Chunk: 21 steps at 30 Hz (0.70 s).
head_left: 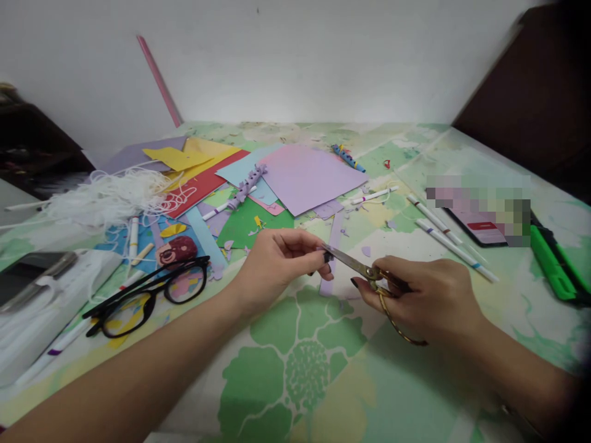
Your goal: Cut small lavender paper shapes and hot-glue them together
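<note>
My right hand grips a pair of scissors by its gold-coloured handles, the blades pointing left. Their tips meet the fingertips of my left hand, which is closed in a pinch. Whatever lies between those fingers is too small and too hidden to make out. Under the blades, a light purple paper strip lies on the flowered tablecloth. Small purple scraps are scattered around it. Behind my hands rests a large lilac sheet, beside a fringed purple paper roll.
Black-framed glasses, a tangle of white string and a white device occupy the left. On the right are white pens, a phone and a green cutter. A blue fringed roll lies at the back.
</note>
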Tool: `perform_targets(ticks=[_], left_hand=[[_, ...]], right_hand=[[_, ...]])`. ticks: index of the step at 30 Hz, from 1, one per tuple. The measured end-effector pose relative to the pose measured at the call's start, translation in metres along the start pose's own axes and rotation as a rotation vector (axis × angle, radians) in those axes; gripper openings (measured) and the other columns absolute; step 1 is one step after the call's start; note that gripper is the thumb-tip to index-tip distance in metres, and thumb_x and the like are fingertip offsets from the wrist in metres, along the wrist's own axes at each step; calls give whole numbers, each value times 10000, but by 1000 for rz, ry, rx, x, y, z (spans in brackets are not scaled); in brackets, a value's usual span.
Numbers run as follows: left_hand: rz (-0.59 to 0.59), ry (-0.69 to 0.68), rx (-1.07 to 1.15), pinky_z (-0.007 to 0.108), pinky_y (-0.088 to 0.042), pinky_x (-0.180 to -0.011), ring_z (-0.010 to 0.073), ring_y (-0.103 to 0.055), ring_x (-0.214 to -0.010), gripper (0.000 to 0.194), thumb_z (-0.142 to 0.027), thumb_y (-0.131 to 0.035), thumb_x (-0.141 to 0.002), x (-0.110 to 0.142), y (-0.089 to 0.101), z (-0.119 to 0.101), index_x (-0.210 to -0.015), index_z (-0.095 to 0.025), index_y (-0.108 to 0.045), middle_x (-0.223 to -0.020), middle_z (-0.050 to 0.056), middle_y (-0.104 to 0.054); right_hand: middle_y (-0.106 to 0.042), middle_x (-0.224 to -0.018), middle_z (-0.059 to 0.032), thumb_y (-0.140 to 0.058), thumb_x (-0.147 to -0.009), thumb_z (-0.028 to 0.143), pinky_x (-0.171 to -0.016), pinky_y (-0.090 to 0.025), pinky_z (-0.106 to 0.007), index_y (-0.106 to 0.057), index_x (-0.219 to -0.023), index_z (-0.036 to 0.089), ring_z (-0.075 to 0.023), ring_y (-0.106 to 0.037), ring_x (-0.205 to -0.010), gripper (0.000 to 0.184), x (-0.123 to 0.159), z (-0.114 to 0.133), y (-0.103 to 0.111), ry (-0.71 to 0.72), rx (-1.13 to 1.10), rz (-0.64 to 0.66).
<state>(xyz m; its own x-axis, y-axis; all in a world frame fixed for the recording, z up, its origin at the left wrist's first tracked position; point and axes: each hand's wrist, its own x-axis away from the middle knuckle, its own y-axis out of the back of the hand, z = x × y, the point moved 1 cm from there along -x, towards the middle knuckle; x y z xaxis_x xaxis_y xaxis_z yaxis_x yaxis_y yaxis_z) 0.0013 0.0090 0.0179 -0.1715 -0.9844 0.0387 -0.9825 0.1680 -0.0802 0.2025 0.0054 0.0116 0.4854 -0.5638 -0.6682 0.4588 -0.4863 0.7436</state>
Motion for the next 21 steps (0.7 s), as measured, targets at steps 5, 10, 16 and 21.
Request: perform_targets(ticks=[5,10,16,21], left_hand=[[66,2,11,226,-499,-628,123,-660,-581,73,-91,-681,-740,-2,5,4,-722,-150,-720,-595,17,-712],[119,23,-17,220,-509,-638,120,-667,-600,36,-121,-697,-750,-4,10,5,-735,-146,-717,-609,24,-714],[185,44,-18,213,-518,-606,122,-672,-578,74,-95,-683,-738,-6,14,5,-713,-156,-716,-595,26,-715],[215,56,-41,219,-525,-574,130,-667,-553,95,-74,-680,-712,-6,13,3,-700,-157,-725,-581,27,-712]], right_hand=[[-456,-375,65,-603,-815,357,-394,-289,-215,-584,-566,195,-71,-408,-335,298,3,-4,-1,13,26,15],[-429,-370,62,-611,-823,381,-400,-290,-217,-563,-542,198,-73,-385,-339,339,3,-8,0,37,28,40],[-441,-384,62,-625,-817,369,-404,-284,-234,-591,-586,200,-80,-402,-345,288,3,-11,2,75,21,72],[-432,-396,63,-641,-808,375,-410,-272,-244,-604,-604,196,-82,-384,-349,274,4,-11,2,97,0,88]])
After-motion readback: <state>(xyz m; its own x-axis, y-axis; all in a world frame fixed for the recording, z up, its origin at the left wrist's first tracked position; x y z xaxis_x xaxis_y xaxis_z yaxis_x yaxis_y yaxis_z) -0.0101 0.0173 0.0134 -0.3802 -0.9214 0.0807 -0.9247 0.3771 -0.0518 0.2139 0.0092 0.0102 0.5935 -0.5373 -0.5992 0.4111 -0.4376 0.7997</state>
